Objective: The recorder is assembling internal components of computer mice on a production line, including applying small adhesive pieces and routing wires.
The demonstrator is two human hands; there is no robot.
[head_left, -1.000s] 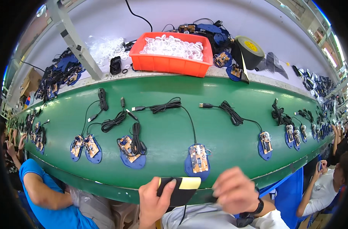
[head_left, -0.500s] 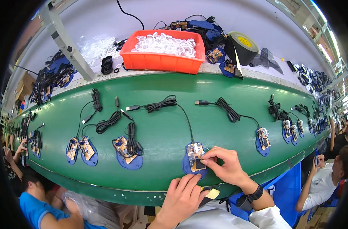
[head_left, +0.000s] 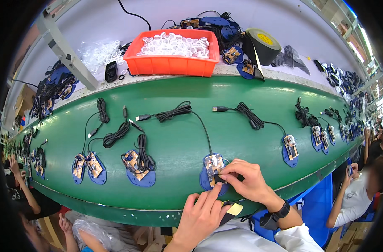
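In front of me on the green belt (head_left: 174, 147) lies a blue mouse base (head_left: 205, 179) carrying a tan circuit board (head_left: 213, 161), its black cable bundled farther up. A small black tape piece (head_left: 219, 178) covers the board's near part. My right hand (head_left: 248, 180) pinches that piece at its right edge, thumb against forefinger. My left hand (head_left: 200, 216) comes from below, one fingertip pressing at the tape's near edge. Between its thumb and curled fingers sticks out a black strip with yellow backing (head_left: 235, 209); the grip itself is partly hidden.
Other mouse bases (head_left: 142, 176) with cables lie along the belt on both sides. Behind it, a shelf holds an orange bin (head_left: 168, 66) of clear rings and a black tape roll (head_left: 265, 46). A blue tub (head_left: 313, 210) stands at lower right. People sit at both sides.
A left fingertip has moved up onto the near edge of the black tape piece. My right hand keeps its pinch. The view has shifted slightly, and the person at lower left has moved.
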